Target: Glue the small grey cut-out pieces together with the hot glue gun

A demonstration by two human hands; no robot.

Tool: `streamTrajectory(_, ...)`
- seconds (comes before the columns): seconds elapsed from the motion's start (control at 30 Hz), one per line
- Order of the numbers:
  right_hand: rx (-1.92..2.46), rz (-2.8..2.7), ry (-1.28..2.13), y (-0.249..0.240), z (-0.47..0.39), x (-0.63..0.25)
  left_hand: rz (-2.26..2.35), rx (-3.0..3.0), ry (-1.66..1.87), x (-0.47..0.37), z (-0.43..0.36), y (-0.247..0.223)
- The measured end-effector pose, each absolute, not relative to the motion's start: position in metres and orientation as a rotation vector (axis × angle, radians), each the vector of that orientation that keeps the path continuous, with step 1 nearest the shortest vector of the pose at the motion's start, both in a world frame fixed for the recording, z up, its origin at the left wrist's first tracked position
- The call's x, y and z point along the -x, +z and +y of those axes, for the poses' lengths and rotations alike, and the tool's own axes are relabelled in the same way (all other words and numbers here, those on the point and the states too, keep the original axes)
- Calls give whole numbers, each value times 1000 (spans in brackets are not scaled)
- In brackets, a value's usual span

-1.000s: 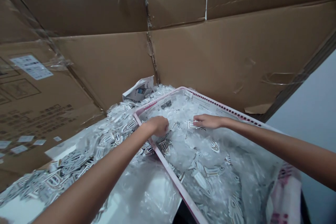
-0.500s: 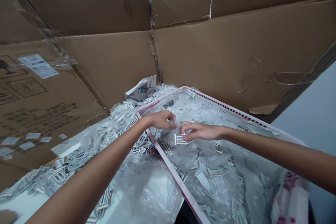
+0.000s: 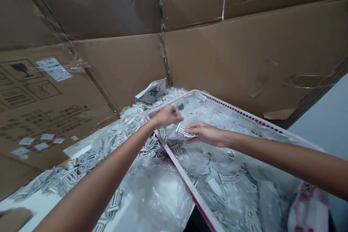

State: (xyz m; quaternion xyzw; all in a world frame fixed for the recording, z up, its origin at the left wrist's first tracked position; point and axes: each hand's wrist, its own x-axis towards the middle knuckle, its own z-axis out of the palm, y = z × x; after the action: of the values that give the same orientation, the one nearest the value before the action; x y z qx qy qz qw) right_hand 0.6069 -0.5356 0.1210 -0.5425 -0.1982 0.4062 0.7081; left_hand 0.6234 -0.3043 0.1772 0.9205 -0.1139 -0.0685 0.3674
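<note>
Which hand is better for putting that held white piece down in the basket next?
Probably the right hand: it holds the white piece, over the basket. The left hand is nearby, fingers curled; whether it holds anything is unclear.

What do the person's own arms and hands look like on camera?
Both the left hand and right hand are bare, with no glove, watch or bracelet in view. The forearms are slim, and no sleeve shows on either. I can see no markings; finer details are too small to tell.
</note>
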Motion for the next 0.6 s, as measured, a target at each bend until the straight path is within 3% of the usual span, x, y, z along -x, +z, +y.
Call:
streamTrajectory(0.27, 1348, -394, 875, 111, -555, -620, -209, -2486, -257, -626, -275, 169)
streamTrajectory(0.6, 1616, -443, 803, 107, -570, -615, -338, -2940, -351, -620, -299, 156)
